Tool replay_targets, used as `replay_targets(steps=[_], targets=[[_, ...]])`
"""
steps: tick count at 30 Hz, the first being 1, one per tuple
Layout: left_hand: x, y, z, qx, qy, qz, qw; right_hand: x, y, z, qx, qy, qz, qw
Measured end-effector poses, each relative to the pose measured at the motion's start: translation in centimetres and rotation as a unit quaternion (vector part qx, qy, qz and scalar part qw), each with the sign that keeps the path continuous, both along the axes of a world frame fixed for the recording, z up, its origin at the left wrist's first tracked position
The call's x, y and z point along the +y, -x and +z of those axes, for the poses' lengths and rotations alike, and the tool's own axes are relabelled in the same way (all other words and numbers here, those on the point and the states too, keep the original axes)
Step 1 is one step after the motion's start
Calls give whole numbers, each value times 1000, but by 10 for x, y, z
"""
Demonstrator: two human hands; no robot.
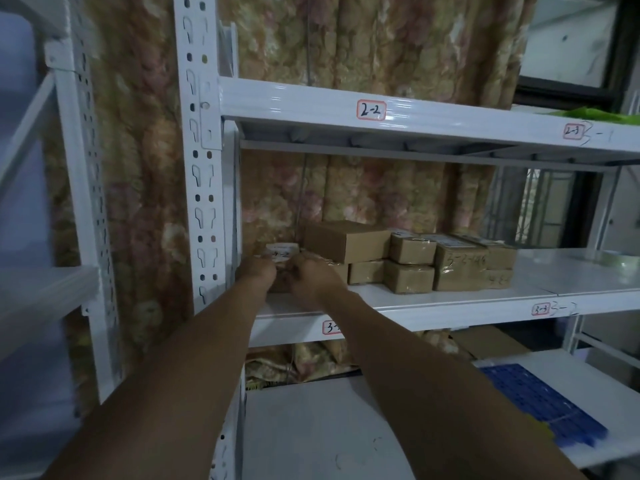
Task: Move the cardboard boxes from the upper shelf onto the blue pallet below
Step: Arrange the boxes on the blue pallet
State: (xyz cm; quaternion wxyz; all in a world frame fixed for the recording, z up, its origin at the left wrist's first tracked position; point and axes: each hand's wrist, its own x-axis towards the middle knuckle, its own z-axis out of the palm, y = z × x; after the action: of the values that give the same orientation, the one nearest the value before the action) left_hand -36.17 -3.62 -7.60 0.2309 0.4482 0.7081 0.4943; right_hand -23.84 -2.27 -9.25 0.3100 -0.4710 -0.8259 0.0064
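Left hand (258,270) and right hand (311,277) clamp the labelled box (282,261) left of the box stack (408,258); best lifted level, clear of the stack.

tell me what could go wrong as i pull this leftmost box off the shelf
1. Both hands, left hand and right hand, hold the leftmost box, which sits against the stacked boxes; dragging it sideways could shift them.
2. The upright post is close on the left and could catch the box.
3. The blue pallet lies low and right: a long carry.
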Motion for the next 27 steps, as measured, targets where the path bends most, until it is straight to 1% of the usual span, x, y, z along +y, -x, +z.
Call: replay_targets(steps=[2, 5, 7, 10, 14, 19, 21, 24, 27], targets=[[-4, 0, -1, 7, -18, 30, 999, 0, 1, -1, 45, 6, 8, 999], [-15, 0, -1, 23, -34, 55, 998, 2, 7, -3, 149, 26, -30, 988], [-19, 0, -3, 23, -48, 49, 997, -1, 9, 0, 224, 56, -60, 971], [-27, -4, -5, 36, -82, 48, 995, -2, 7, 2, 283, 121, -79, 948], [-41, -9, -6, 17, -123, 54, 991, -7, 8, 5, 381, 158, -84, 907], [-55, -19, -2, -33, -186, 64, 980, -20, -3, 20, 456, 121, -97, 876], [-58, -23, 3, -68, -210, 60, 973, -27, -13, 25, 462, 107, -100, 875], [-64, -37, 15, -116, -233, 34, 965, -37, -30, 32, 479, 80, -105, 868], [-66, -65, 26, -149, -255, -6, 956, -50, -59, 39, 511, 40, -119, 851]])
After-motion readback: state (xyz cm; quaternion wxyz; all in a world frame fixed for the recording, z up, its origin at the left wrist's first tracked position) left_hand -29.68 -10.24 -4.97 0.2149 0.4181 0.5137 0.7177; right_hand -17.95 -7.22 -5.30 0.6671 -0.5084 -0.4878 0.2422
